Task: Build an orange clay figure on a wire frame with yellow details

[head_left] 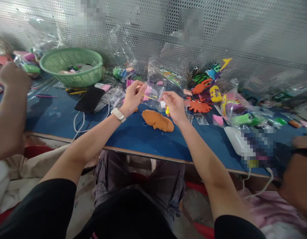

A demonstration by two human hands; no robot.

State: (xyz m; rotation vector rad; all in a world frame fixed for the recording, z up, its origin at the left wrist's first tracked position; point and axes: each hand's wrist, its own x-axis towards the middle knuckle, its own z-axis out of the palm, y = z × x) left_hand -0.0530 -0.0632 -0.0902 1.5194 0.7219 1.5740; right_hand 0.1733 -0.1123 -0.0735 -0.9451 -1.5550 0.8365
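Over the blue table, a small clear plastic bag (155, 89) is stretched between my hands. My left hand (133, 97), with a white band on the wrist, pinches the bag's left side. Closed at the bag's right edge are the thumb and forefinger of my right hand (175, 105). A small yellow piece (167, 111) shows under the curled fingers of that hand; what it is I cannot make out. Just below my hands lies a brownish-orange, soft-looking lump (157, 120), with a thin pale thread at its left end.
Left of my hands are a dark phone (90, 99), a white cable (80, 124) and a green basket (71, 76) with small items. An orange crab shape (199, 105) and several bagged coloured pieces lie to the right. Other people's arms reach in from both sides.
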